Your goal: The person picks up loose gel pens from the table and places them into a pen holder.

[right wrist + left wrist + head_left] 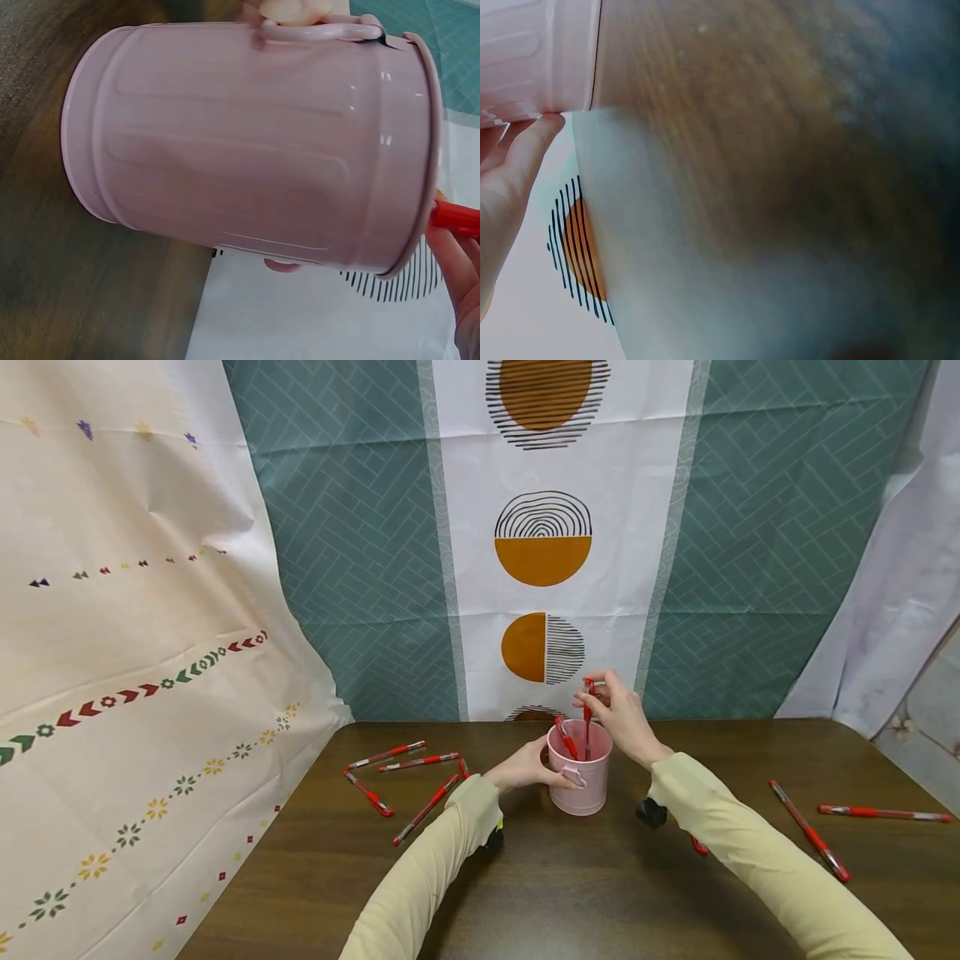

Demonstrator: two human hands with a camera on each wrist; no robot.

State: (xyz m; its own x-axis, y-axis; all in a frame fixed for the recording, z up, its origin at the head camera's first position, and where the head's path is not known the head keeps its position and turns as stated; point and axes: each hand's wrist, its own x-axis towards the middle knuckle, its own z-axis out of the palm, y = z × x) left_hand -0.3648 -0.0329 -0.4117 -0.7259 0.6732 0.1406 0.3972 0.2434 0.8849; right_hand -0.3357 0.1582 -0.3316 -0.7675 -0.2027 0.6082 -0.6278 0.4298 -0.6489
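A small pink bucket (579, 789) with side handles stands upright on the table. My left hand (528, 767) grips it from the left, thumb by the handle at the front; in the right wrist view that thumb (296, 10) lies over the handle. Above the bucket's mouth my right hand (618, 714) pinches a red pen (588, 702) near its upper end. The pen is upright, its lower part inside the bucket. Another red pen (566, 737) leans inside against the left rim. In the left wrist view, fingers (525, 150) touch the bucket's wall.
Several red pens (425, 810) lie scattered on the brown table (570, 893) at the left. Two more pens (885, 813) lie at the far right, and another pen (699, 845) is partly hidden under the right forearm. Patterned cloths (345, 527) hang behind and beside the table.
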